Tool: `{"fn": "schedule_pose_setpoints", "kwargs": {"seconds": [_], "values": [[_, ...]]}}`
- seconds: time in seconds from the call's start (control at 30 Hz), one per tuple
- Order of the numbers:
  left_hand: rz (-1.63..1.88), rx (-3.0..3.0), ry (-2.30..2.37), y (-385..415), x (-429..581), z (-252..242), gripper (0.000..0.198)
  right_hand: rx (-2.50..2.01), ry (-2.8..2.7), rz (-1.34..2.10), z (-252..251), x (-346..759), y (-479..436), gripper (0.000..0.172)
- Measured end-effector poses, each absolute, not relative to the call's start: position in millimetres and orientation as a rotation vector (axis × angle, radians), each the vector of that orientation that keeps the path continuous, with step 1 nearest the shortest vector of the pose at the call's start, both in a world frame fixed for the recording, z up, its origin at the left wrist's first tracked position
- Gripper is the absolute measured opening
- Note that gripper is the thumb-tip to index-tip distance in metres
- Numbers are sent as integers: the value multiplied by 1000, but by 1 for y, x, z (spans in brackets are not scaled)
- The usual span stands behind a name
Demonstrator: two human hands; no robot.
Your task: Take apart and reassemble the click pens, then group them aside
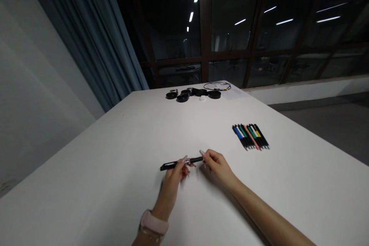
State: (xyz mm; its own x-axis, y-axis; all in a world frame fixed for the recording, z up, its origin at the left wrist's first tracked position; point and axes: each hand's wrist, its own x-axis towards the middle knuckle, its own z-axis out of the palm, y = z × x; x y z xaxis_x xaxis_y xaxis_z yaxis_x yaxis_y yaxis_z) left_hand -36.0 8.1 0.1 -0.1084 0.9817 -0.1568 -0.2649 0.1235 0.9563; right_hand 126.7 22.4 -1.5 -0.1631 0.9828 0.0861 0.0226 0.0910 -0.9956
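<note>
Between my two hands a black pen [169, 165] is held almost level above the white table, its clip end to the left. My left hand [178, 171] is closed around its middle, near a silvery band. With thumb and fingertips, my right hand [215, 161] pinches the pen's right end, so the tip there is hidden. To the right of my hands lies a row of several pens [250, 137], side by side, in blue, white, green, pink, yellow and black.
Across the white table [138, 130], several black round items [182, 98] lie near the far edge. A small white object [202, 98], a coiled black cable [216, 84] and paper [235, 94] are beside them. Behind hang a blue curtain [95, 27] and dark windows.
</note>
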Motion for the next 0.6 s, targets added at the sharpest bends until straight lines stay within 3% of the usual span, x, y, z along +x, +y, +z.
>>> {"fn": "schedule_pose_setpoints", "kwargs": {"seconds": [0.5,0.6], "values": [[1334,629,1283,13,-34,-2,58,-1053,-1443,1275,-1,124,16,60],[1363,603,1268,9,-34,0,54,-1057,-1363,1293,-1,125,16,54]]}}
